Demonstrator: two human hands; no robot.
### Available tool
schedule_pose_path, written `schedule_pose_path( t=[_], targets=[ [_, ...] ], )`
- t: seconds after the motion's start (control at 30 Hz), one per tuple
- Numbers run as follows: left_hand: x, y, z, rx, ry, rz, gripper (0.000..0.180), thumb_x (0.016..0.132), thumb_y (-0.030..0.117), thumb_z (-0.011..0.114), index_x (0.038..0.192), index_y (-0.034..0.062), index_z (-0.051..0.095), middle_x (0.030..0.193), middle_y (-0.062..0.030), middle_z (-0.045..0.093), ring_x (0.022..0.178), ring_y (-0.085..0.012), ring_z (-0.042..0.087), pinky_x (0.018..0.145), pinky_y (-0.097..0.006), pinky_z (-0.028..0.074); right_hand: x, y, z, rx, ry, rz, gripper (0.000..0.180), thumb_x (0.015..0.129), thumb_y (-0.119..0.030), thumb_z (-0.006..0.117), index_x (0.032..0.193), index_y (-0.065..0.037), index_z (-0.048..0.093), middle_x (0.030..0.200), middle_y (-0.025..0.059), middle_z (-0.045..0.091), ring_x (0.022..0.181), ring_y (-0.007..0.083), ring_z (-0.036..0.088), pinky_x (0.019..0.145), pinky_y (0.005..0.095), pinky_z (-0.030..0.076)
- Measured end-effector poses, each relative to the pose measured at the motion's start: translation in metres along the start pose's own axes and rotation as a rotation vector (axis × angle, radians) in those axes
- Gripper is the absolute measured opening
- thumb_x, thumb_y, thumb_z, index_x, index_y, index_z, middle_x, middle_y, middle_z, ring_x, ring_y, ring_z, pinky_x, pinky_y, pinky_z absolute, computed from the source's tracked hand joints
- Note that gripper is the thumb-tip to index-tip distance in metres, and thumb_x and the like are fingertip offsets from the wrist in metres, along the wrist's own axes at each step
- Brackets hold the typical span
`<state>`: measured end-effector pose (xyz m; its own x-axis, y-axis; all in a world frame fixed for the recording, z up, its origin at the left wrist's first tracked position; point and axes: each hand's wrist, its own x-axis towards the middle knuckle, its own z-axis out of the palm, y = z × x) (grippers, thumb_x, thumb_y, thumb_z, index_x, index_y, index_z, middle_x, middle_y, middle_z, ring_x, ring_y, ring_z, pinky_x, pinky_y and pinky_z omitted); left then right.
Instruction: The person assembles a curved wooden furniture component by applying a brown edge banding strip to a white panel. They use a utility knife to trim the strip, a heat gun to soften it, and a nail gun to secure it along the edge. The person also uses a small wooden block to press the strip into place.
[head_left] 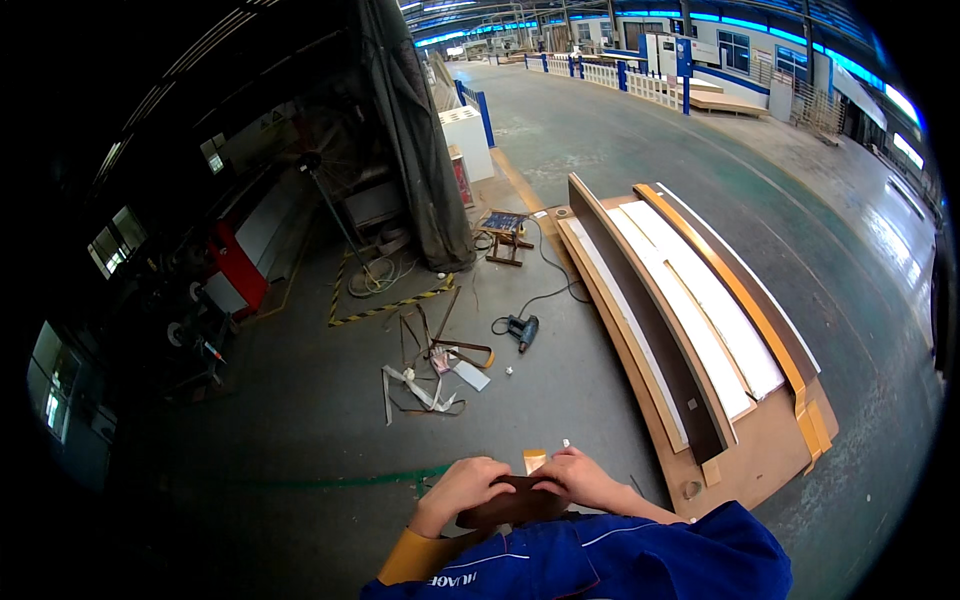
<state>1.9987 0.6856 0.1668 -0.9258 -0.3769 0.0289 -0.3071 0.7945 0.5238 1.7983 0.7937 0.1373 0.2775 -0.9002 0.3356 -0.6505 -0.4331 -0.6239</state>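
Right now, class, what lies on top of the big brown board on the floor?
On the brown board lie long white panels and wooden strips. Whatever lies beneath them is covered.

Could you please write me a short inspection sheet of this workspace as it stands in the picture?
Surface: grey concrete floor with a faint green line across it.
Job's things: a dark brown piece held in both hands, a small tan tab just above it.
Clutter: loose straps and scraps on the floor; a small wooden stool.
Grippers: left hand and right hand both grip the brown piece.
Cables: a power drill with its black cord trailing over the floor.
Surroundings: a long flat-packed panel stack to the right; white fencing far off.
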Motion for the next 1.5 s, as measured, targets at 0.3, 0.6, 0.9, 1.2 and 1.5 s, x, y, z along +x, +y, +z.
schedule_pose_path(
  t=[0.3, 0.6, 0.9, 1.2, 1.5],
  targets=[
    [-0.009, 0.006, -0.025, 0.033, 0.069, -0.200, 0.025, 0.076, 0.030, 0.062, 0.081, 0.0057, 0.057, 0.077, -0.0141, 0.059, 0.076, -0.0319, 0.056, 0.066, -0.038, 0.045, -0.006, 0.008, -0.015, -0.101, 0.012, 0.111, 0.021, 0.079, -0.029, 0.060, 0.078, -0.008, 0.061, 0.066, 0.0094, 0.059, 0.067, 0.0276, 0.058, 0.071, 0.0343, 0.043],
    [-0.034, -0.008, -0.038, 0.121, 0.208, -0.437, 0.020, 0.075, 0.024, 0.062, 0.080, 0.0048, 0.059, 0.078, -0.0128, 0.061, 0.075, -0.0307, 0.058, 0.065, -0.038, 0.046, -0.059, 0.080, -0.064, -0.480, -0.042, 0.580, 0.008, 0.072, -0.013, 0.063, 0.077, -0.007, 0.063, 0.071, 0.0115, 0.063, 0.066, 0.0257, 0.062, 0.060, 0.0353, 0.048],
    [-0.004, 0.007, 0.003, 0.083, 0.161, -0.036, 0.013, 0.074, 0.017, 0.060, 0.080, 0.0064, 0.058, 0.078, -0.0099, 0.055, 0.073, -0.0308, 0.056, 0.063, -0.038, 0.046, -0.016, 0.032, -0.046, -0.224, 0.158, 0.177, 0.040, 0.072, -0.022, 0.067, 0.106, -0.007, 0.054, 0.095, 0.0136, 0.057, 0.092, 0.0302, 0.053, 0.081, 0.0382, 0.042],
    [0.005, 0.021, 0.003, -0.196, 0.196, 0.061, 0.011, 0.076, 0.012, 0.061, 0.080, 0.0028, 0.060, 0.078, -0.0107, 0.059, 0.070, -0.0271, 0.057, 0.064, -0.033, 0.046, 0.003, 0.006, -0.011, -0.024, -0.279, 0.084, 0.023, 0.080, -0.029, 0.058, 0.092, -0.010, 0.060, 0.073, 0.0143, 0.060, 0.073, 0.0320, 0.057, 0.071, 0.0395, 0.045],
    [-0.032, -0.008, -0.010, -0.288, 0.791, -0.437, 0.022, 0.078, 0.015, 0.061, 0.097, 0.0039, 0.060, 0.087, -0.0066, 0.062, 0.083, -0.0209, 0.058, 0.076, -0.033, 0.043, 0.001, -0.012, -0.023, -0.140, -0.177, 0.007, 0.022, 0.081, -0.028, 0.056, 0.078, -0.006, 0.055, 0.064, 0.0148, 0.057, 0.064, 0.0345, 0.056, 0.059, 0.0415, 0.046]
  ],
)
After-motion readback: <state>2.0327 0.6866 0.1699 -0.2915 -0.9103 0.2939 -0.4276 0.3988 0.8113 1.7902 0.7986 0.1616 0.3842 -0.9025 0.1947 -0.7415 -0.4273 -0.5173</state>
